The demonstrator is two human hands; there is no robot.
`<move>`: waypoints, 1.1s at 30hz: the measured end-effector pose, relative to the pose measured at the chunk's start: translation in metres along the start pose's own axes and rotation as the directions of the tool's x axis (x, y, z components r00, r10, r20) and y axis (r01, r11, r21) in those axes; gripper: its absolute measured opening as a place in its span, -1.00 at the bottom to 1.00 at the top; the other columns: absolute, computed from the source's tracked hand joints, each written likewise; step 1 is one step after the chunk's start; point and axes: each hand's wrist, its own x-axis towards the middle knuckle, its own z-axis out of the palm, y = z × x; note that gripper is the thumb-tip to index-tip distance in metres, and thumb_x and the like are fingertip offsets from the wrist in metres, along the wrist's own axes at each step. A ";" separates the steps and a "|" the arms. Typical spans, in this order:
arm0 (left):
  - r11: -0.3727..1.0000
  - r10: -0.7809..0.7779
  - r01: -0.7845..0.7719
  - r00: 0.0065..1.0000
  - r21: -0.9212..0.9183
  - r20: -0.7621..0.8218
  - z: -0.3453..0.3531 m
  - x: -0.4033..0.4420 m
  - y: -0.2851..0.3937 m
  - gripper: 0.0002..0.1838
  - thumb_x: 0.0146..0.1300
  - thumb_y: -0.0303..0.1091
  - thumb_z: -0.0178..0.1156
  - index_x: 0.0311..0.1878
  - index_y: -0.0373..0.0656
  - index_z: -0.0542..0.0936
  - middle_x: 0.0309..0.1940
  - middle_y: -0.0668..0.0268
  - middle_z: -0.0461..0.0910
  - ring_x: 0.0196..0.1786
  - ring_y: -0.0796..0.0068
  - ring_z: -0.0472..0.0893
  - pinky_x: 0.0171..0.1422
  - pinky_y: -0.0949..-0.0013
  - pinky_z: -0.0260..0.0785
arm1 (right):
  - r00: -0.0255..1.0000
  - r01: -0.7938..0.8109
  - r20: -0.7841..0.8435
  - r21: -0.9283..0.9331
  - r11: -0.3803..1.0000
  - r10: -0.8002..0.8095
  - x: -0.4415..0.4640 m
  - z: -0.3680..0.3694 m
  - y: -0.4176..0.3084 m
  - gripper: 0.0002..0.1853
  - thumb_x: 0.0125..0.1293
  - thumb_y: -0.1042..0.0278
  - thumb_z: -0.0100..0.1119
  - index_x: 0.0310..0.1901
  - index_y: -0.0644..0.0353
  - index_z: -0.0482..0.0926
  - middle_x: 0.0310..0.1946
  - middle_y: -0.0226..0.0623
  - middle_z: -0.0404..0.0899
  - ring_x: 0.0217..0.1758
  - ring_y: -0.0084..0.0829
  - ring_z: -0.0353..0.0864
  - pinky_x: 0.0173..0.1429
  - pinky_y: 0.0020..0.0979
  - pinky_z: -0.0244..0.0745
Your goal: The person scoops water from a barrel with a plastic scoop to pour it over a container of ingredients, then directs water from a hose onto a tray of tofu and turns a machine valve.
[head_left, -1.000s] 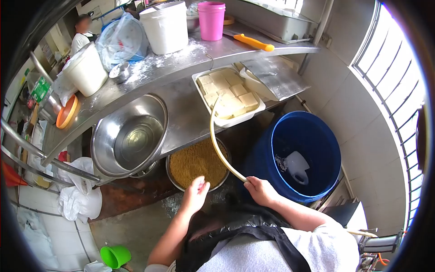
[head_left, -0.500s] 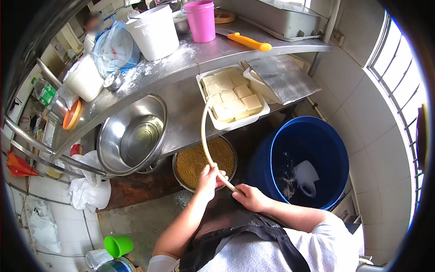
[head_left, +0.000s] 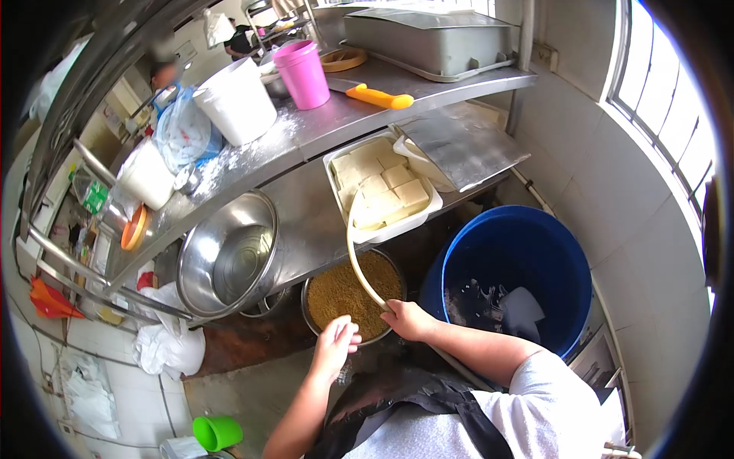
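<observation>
Left hand: the left hand (head_left: 334, 346) was partly open, fingers loosely curled, with nothing visible in its hold; it hovered over the near edge of the round pan (head_left: 306, 304).
Right hand: the right hand (head_left: 409, 320) was closed around the pale hose (head_left: 358, 264), just right of the left hand and well apart from the tub.
Hose: curved up from the right hand to the pale blocks (head_left: 376, 183) – whether its far end touched them, could not tell.
Tub: the white tub (head_left: 409, 224) sat on the lower shelf (head_left: 306, 199), full of blocks, beside a tilted metal sheet (head_left: 466, 145).
Pan: held brown granules (head_left: 344, 294), below the shelf's near edge.
Barrel: the blue barrel (head_left: 520, 252) stood at right, a whitish container (head_left: 522, 312) inside.
Basin: the steel basin (head_left: 229, 256) was at left, tilted.
Upper shelf: the upper shelf (head_left: 451, 86) bore a white bucket (head_left: 237, 103), a pink bucket (head_left: 304, 75) and an orange-handled knife (head_left: 378, 97) – white powder (head_left: 264, 138) near the buckets.
</observation>
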 end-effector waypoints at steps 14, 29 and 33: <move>0.987 0.134 -0.125 0.987 0.104 -0.090 -0.003 -0.063 -0.020 -0.67 0.70 -0.24 0.22 0.25 -0.35 0.63 -0.11 0.28 0.75 -0.12 0.56 0.73 -0.03 0.44 0.60 | 0.998 -0.058 0.026 -0.108 0.992 0.061 0.025 0.009 0.006 -0.58 0.63 0.09 0.11 0.27 0.25 0.59 -0.02 0.22 0.78 0.11 0.19 0.79 0.25 0.12 0.65; 0.864 0.371 -0.320 0.927 0.388 -0.060 -0.013 -0.053 -0.050 -0.66 0.68 -0.25 0.24 0.26 -0.35 0.63 0.08 0.22 0.69 -0.06 0.51 0.74 -0.03 0.39 0.68 | 0.998 -0.010 0.053 -0.121 0.993 0.016 0.022 0.017 0.006 -0.60 0.63 0.12 0.09 0.24 0.26 0.60 -0.04 0.22 0.78 0.09 0.21 0.79 0.26 0.13 0.64; 0.868 0.380 -0.328 0.922 0.372 -0.073 -0.014 -0.054 -0.052 -0.68 0.66 -0.29 0.26 0.24 -0.36 0.64 0.19 0.19 0.64 -0.06 0.51 0.73 -0.04 0.39 0.69 | 0.998 0.001 0.068 -0.123 0.992 0.008 0.021 0.016 0.003 -0.61 0.63 0.12 0.10 0.23 0.27 0.59 -0.05 0.23 0.78 0.09 0.22 0.79 0.26 0.13 0.63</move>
